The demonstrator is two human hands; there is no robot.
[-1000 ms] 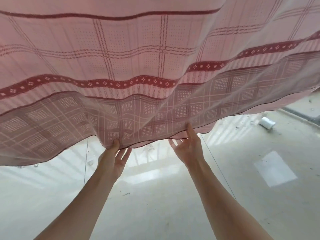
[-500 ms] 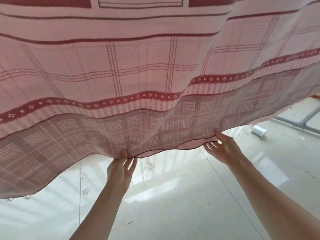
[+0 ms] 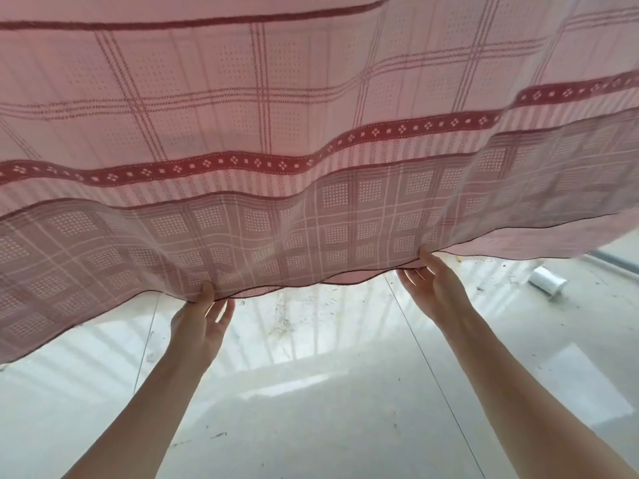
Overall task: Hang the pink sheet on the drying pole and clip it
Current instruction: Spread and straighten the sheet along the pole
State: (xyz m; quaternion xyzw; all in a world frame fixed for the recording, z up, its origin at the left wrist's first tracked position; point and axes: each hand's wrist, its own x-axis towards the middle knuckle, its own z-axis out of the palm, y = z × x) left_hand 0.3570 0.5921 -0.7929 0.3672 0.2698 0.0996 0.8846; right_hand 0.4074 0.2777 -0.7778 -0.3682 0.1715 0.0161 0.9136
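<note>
The pink sheet (image 3: 311, 115) with dark red bands and a checked border fills the upper half of the head view, hanging in front of me. Its lower hem runs wavy from lower left to upper right. My left hand (image 3: 200, 323) pinches the hem at centre left, thumb on the near face, fingers behind. My right hand (image 3: 432, 285) holds the hem further right, thumb on the near face of the cloth. The drying pole and any clips are out of sight above the frame.
Below the sheet lies a glossy pale tiled floor (image 3: 328, 392) with bits of dirt. A small white roll-shaped object (image 3: 548, 283) rests on the floor at the right. A window or door frame edge shows at far right.
My hands have spread apart along the hem, the right one sliding to the right. The sheet's lower edge is now stretched wider between them.
</note>
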